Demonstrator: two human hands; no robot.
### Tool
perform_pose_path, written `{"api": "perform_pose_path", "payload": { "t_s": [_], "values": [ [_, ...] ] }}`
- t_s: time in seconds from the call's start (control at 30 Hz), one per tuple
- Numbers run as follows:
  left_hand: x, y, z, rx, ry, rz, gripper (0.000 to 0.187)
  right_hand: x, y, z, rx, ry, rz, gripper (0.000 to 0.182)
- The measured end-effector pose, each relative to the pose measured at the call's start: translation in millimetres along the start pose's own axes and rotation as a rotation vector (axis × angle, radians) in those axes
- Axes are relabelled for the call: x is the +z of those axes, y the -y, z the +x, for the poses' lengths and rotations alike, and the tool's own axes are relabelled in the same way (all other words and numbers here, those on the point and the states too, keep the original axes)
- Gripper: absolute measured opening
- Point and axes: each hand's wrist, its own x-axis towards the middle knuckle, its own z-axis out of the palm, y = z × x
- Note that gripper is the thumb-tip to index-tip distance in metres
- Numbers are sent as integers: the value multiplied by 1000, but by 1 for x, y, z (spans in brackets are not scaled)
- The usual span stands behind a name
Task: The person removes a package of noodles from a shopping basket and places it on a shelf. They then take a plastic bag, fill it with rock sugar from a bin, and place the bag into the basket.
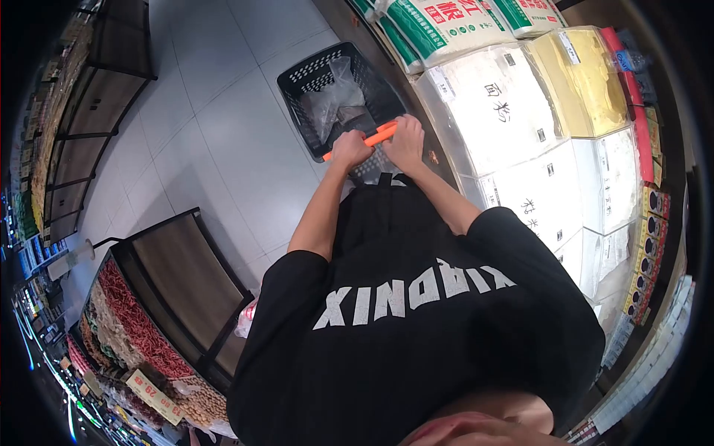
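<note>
A black perforated shopping basket [286, 97] stands in front of me, with an orange handle [382, 134] along its near side. My left hand [352, 149] wraps round the left part of this handle. Farther right, my right hand [405, 143] grips the same handle near its other end. Inside the basket lie clear plastic bags [327, 104]; what they contain is hard to make out. The basket's lower near part is partly hidden behind my hands and forearms.
To the right, a counter holds bins of white flour [498, 111], a yellow powder bin [584, 82] and green-and-white sacks [446, 30]. At left stand a display of dried red goods [137, 320] and dark shelving [97, 97]. Grey tiles [216, 104] cover the floor.
</note>
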Motion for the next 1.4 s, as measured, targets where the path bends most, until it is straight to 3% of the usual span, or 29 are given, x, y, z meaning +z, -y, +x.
{"api": "perform_pose_path", "payload": {
  "t_s": [0.07, 0.1, 0.2, 0.3, 0.4, 0.5, 0.7, 0.8, 1.0, 1.03, 1.13, 1.4],
  "values": [
    [-17, 5, 20, 8, -21, -25, 28, 18, -3, 10, 223, -112, 176, 58],
    [-24, 6, 27, 7, -31, -29, 28, 24, -3, 17, 294, -111, 347, 71],
    [-40, 10, 44, 12, -49, -18, 28, 36, 1, 40, 446, -76, 697, 84],
    [-50, 10, 59, 56, -84, -27, 30, 37, 12, 72, 331, -49, 554, 77],
    [-57, 12, 67, 63, -82, -73, 33, 43, 25, 96, 305, -92, 334, 81],
    [-59, 9, 82, 71, -84, -129, 35, 30, 37, 120, 373, 41, 340, 101],
    [-67, -16, 105, -10, -116, -296, 43, 42, 25, 168, 336, -34, 385, 90],
    [-62, -31, 127, -25, -176, -381, 46, 34, 20, 201, 341, 18, 454, 71],
    [-71, -67, 169, -76, -207, -445, 51, 33, 11, 271, 245, 115, 227, 77],
    [-72, -70, 178, -74, -220, -459, 50, 31, 13, 282, 263, 187, 232, 74],
    [-78, -71, 202, -81, -234, -490, 50, 44, 14, 307, 173, 119, 256, 71],
    [-85, -66, 233, -106, -199, -574, 51, 62, 16, 366, -17, 218, 300, 66]
  ]
}}
